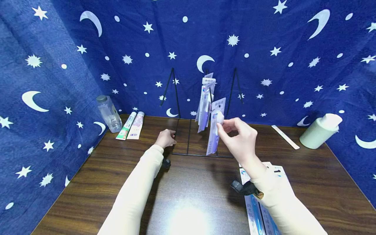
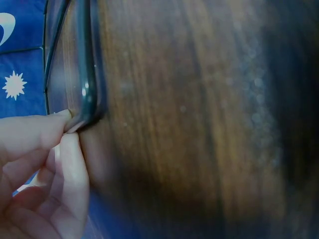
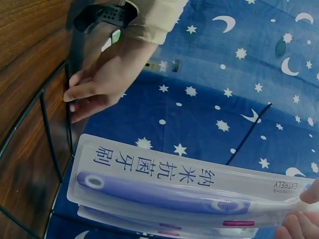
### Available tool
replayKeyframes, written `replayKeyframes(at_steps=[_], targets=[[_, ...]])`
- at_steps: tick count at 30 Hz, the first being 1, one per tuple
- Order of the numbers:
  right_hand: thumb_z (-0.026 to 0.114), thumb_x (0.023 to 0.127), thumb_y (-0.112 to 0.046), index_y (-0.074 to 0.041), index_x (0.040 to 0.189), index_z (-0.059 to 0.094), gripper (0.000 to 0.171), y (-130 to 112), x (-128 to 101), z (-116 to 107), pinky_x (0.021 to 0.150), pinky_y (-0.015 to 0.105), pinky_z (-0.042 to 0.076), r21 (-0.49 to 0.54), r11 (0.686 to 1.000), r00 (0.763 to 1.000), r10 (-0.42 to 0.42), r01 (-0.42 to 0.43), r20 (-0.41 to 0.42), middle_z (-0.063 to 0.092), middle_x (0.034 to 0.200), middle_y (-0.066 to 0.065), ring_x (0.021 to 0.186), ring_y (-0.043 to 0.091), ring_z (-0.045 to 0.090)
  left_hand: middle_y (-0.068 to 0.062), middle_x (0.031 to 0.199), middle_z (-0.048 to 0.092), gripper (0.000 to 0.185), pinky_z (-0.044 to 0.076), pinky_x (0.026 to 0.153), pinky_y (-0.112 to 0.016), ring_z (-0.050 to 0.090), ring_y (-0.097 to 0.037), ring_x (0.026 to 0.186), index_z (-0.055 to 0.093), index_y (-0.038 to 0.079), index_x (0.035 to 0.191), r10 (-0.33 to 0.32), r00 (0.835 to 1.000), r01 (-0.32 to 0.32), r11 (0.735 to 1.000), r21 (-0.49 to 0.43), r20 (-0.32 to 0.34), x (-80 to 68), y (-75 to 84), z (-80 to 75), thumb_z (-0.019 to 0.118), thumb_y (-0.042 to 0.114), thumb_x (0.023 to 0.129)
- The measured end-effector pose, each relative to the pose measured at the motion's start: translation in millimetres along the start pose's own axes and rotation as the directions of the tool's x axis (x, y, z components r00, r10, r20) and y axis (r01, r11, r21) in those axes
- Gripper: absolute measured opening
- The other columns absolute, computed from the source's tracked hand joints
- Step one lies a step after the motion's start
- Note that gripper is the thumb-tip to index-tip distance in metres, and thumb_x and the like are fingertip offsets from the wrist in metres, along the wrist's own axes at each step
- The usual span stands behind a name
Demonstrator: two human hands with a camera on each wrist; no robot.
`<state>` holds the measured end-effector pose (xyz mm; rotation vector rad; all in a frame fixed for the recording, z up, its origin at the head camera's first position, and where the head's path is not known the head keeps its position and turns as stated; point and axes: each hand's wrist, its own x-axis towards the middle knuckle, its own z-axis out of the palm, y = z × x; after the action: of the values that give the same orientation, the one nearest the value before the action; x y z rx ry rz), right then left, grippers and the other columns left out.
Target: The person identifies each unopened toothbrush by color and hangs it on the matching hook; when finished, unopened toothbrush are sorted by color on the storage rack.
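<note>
My right hand [image 1: 239, 137] pinches a packaged purple toothbrush [image 1: 213, 140] near its upper part, between thumb and fingers. The pack hangs upright at the front of a black wire rack [image 1: 202, 155]; in the right wrist view the blister-packed toothbrush [image 3: 159, 191] lies sideways across the bottom, fingertips at its right end. Behind it, more packaged toothbrushes [image 1: 204, 104] hang in a row at the rack's middle. Over at the rack's left side, my left hand [image 1: 165, 138] grips the base wire; the left wrist view has thumb and finger pinching the bent black wire [image 2: 87, 74] close over the table.
Two toothpaste tubes [image 1: 128, 125] and a clear bottle [image 1: 108, 114] are at the back left. On the right stand a pale green bottle [image 1: 318, 132] and a flat white strip [image 1: 285, 137]. Blue-and-white packages [image 1: 258, 212] lie under my right forearm. A blue star-patterned cloth [image 1: 188, 39] surrounds the table.
</note>
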<state>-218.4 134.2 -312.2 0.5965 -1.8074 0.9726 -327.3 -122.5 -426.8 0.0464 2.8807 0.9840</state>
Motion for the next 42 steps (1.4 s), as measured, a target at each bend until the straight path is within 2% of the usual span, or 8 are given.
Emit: replayKeyframes(at_steps=[12,16,21,29,31,37,42], targets=[[0.072,0.075,-0.007,0.0,0.077,0.066,0.009,11,0,17,0.052,0.027,0.049,-0.047,0.999,0.998,0.025,-0.022,0.065,0.067,0.064,0.007,0.052,0.017,0.06,-0.01,0.096,0.067,0.056,0.053,0.066,-0.021,0.058,-0.006,0.055,0.06,-0.002,0.125,0.004,1.0,-0.004,1.0,-0.02,0.002,0.2,-0.7,-0.3,0.069,-0.003,0.07],[0.073,0.075,-0.007,-0.001,0.076,0.066,0.009,16,1,23,0.051,0.026,0.048,-0.065,0.997,0.997,0.042,-0.037,0.066,0.066,0.063,0.007,0.051,0.017,0.06,-0.009,0.095,0.067,0.055,0.054,0.068,-0.022,0.059,-0.007,0.056,0.06,-0.002,0.125,0.014,1.0,-0.014,1.0,-0.016,0.0,1.2,-2.6,-0.4,0.069,-0.003,0.07],[0.072,0.076,-0.006,0.0,0.076,0.065,0.009,23,4,33,0.051,0.022,0.047,-0.078,0.994,0.995,0.076,-0.071,0.068,0.066,0.062,0.008,0.052,0.018,0.059,-0.009,0.095,0.068,0.055,0.054,0.076,-0.026,0.065,-0.013,0.063,0.061,-0.002,0.124,0.03,1.0,-0.03,0.999,0.022,-0.006,2.9,-4.8,0.6,0.07,-0.001,0.07],[0.07,0.079,-0.007,0.002,0.077,0.063,0.012,32,16,45,0.051,0.027,0.049,-0.101,0.991,0.993,0.096,-0.088,0.07,0.067,0.064,0.01,0.053,0.021,0.061,-0.007,0.095,0.07,0.055,0.053,0.082,-0.029,0.066,-0.022,0.083,0.062,0.0,0.123,0.022,1.0,-0.021,0.999,0.04,-0.015,3.2,-1.0,3.3,0.072,0.0,0.07],[0.07,0.079,-0.007,0.002,0.077,0.063,0.012,35,17,47,0.051,0.029,0.05,-0.114,0.989,0.993,0.102,-0.094,0.063,0.067,0.064,0.01,0.053,0.022,0.061,-0.007,0.095,0.07,0.055,0.052,0.082,-0.029,0.066,-0.021,0.082,0.062,0.0,0.123,0.024,1.0,-0.023,0.999,0.044,-0.015,3.5,0.5,4.1,0.073,0.0,0.069],[0.069,0.08,-0.008,0.004,0.079,0.063,0.014,40,20,51,0.052,0.035,0.052,-0.118,0.988,0.992,0.103,-0.095,0.067,0.068,0.065,0.012,0.055,0.023,0.062,-0.006,0.092,0.069,0.055,0.054,0.076,-0.026,0.063,-0.011,0.056,0.061,-0.001,0.123,0.028,1.0,-0.028,0.999,0.029,-0.004,4.4,0.2,3.9,0.07,-0.001,0.07],[0.069,0.081,-0.009,0.003,0.08,0.064,0.013,44,23,54,0.053,0.034,0.052,-0.127,0.985,0.989,0.126,-0.115,0.079,0.068,0.067,0.013,0.056,0.023,0.063,-0.007,0.094,0.069,0.055,0.053,0.07,-0.022,0.059,-0.006,0.053,0.061,0.0,0.124,0.012,1.0,-0.012,1.0,0.013,-0.003,4.6,-3.0,3.2,0.07,-0.001,0.07]])
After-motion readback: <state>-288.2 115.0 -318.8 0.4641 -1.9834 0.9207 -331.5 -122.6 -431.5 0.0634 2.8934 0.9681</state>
